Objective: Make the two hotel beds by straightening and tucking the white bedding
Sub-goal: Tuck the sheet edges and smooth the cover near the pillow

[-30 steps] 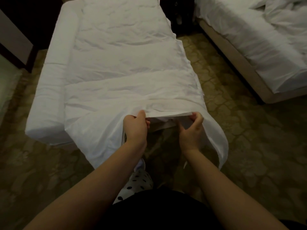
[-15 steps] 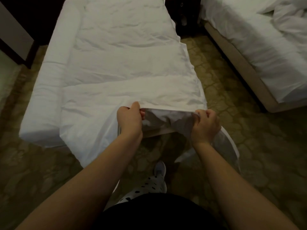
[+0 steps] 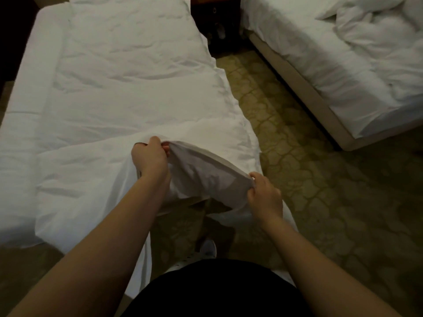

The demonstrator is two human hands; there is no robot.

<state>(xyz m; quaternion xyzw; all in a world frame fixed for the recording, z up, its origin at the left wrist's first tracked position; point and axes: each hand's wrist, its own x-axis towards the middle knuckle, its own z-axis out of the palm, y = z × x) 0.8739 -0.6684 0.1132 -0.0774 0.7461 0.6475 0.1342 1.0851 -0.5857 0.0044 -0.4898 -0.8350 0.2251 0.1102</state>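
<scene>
Bedding (image 3: 128, 106) is spread along the near bed (image 3: 23, 133), which runs toward 12 o'clock, its foot edge hanging over the end. That edge is grasped by the left hand (image 3: 150, 161), fingers curled round a fold, and pinched by the right hand (image 3: 265, 195) at 4 o'clock of it, so a mouth of cloth is held open between them. The edge should be drawn taut and level, the hands parted evenly, and wrinkles pulled out before anything is tucked; a lopsided pull would likely skew it. At 2 o'clock the second bed (image 3: 320, 72) lies rumpled.
</scene>
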